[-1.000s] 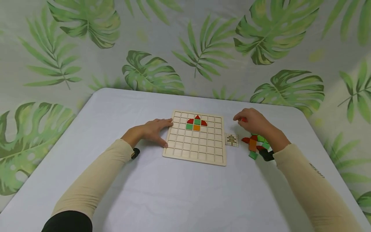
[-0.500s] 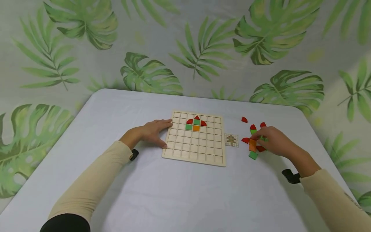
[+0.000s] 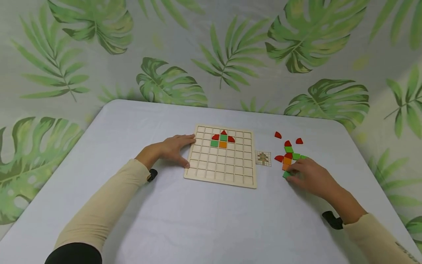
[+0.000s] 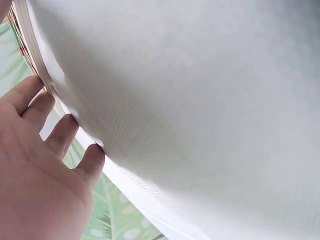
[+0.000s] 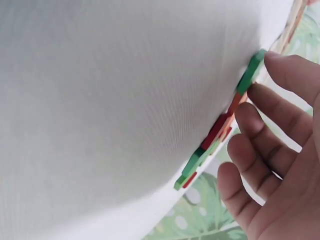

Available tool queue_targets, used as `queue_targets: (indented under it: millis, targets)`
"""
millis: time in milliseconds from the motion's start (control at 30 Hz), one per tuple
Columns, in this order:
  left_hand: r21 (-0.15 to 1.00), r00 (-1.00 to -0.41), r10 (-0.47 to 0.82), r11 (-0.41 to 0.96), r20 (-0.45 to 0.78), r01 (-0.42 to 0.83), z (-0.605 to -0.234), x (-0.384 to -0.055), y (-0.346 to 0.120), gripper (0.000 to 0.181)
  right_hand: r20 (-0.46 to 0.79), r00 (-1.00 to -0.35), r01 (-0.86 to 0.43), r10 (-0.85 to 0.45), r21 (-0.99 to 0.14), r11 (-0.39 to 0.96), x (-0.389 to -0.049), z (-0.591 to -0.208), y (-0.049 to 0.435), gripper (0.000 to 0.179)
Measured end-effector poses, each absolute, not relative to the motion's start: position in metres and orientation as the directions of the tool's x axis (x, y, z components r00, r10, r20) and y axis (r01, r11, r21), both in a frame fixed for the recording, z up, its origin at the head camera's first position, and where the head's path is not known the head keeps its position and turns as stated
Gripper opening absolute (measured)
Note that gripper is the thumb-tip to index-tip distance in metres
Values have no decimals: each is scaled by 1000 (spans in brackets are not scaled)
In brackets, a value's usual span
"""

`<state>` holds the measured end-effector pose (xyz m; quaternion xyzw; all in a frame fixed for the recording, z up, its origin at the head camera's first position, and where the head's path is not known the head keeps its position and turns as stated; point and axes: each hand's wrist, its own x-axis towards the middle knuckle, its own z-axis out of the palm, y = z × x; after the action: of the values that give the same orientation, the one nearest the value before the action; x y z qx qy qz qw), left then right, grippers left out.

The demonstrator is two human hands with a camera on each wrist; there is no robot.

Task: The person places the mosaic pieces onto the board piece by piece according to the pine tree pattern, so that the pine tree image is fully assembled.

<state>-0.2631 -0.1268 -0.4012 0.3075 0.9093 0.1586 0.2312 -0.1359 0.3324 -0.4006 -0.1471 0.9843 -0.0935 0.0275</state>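
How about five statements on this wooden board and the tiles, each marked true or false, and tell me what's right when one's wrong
1. Six tiles, one an orange square, sit on the wooden grid board. True.
2. The pattern card lies between the board and the loose tiles. True.
3. The orange square is left of the green square in its row. False: the orange square is on the green square's right.
4. The left grip touches the board's left edge. True.
5. The right grip is on the pattern card. False: the right grip is at a green tile among the loose ones.
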Motion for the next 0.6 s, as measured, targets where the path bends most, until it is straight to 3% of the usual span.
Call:
queue_targets:
  millis: [233,600]
  targets:
    - [434,-701,632,761,-329,483,-401,-262,-128,98,-61,-959,-265,-277,-148,953,-131,-402,325,34]
    - [430,-707,625,766,-330,477,-398,-261,-126,97,-76,-950,-285,-302,-177,942,-131,-403,326,33]
